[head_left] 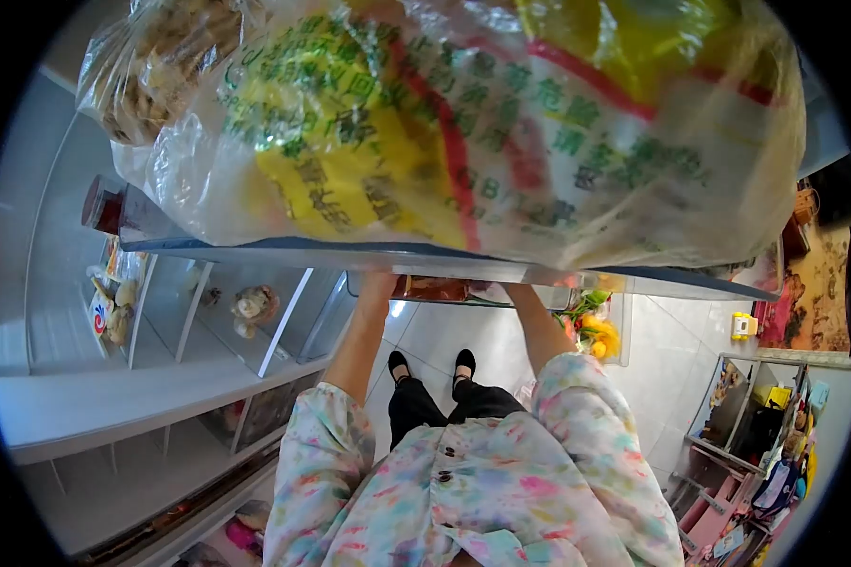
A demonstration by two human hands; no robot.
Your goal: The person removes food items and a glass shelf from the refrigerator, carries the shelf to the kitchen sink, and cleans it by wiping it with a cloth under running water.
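A large clear plastic bag with green print and yellow and red patches (444,142) fills the upper view. It rests on a shelf or tray with a dark blue edge (397,253). Under that edge, my left hand (379,283) reaches to a lower clear drawer or tray (425,301), which holds reddish-brown packs. On the other side of it is my right hand (518,293), at the same height. Only the wrist parts show; the edge and tray hide the fingers of both hands, so their grip cannot be seen.
White door shelves (199,392) stand at left, with small bags in them. A container of vegetables and yellow fruit (596,331) lies beyond my right forearm. A yellow-and-white object (744,326) is on the tiled floor, and a cluttered rack (756,425) stands at right.
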